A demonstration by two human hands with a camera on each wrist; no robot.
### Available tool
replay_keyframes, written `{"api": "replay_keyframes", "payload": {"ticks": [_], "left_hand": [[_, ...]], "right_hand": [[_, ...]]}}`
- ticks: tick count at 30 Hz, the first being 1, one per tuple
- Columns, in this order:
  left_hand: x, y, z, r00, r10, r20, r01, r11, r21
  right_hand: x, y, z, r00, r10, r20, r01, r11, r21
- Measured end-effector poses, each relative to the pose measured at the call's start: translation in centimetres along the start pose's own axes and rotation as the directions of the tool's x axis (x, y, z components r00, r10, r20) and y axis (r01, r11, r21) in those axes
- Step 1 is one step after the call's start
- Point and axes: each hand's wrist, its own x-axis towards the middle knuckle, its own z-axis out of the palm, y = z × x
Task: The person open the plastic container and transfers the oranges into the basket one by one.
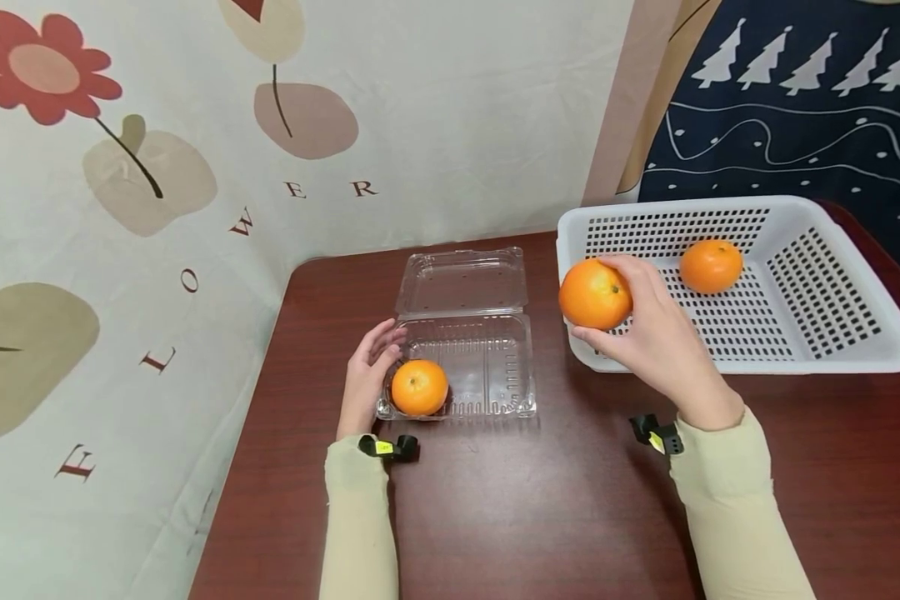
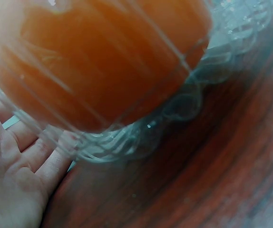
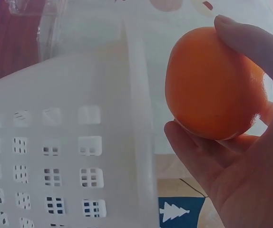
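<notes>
My right hand (image 1: pixel 656 337) grips an orange (image 1: pixel 595 294) between thumb and fingers, over the left end of a white basket (image 1: pixel 727 367). The right wrist view shows that orange (image 3: pixel 212 83) raised beside the basket's rim. A second orange (image 1: pixel 711 267) lies inside the basket. At the left side of a clear plastic clamshell box (image 1: pixel 487 367), my left hand (image 1: pixel 366 371) rests with loosely extended fingers against the wall. Another orange (image 1: pixel 419 387) sits in the box's near left corner; the left wrist view shows it through the clear side. The box's lid (image 1: pixel 461 282) is folded back, away from me.
Everything stands on a dark reddish-brown table (image 1: pixel 510 500). Behind it and to the left hangs a pale cloth (image 1: pixel 450 125) with flower prints and letters. A dark blue cloth (image 1: pixel 787 142) with white trees hangs behind the basket.
</notes>
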Motion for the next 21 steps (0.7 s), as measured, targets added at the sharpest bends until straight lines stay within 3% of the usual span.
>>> {"api": "replay_keyframes", "payload": {"ticks": [13, 21], "left_hand": [[-0.1, 0.2, 0.0, 1.000, -0.009, -0.002, 0.009, 1.000, 0.010], [0.5, -1.4, -0.4, 1.000, -0.010, -0.008, 0.010, 1.000, 0.020]], "right_hand": [[-0.1, 0.3, -0.8, 0.997, 0.062, 0.034, -0.061, 0.998, -0.015], [0.0, 0.6, -1.5, 0.998, 0.042, 0.042, -0.040, 0.998, -0.046]]}}
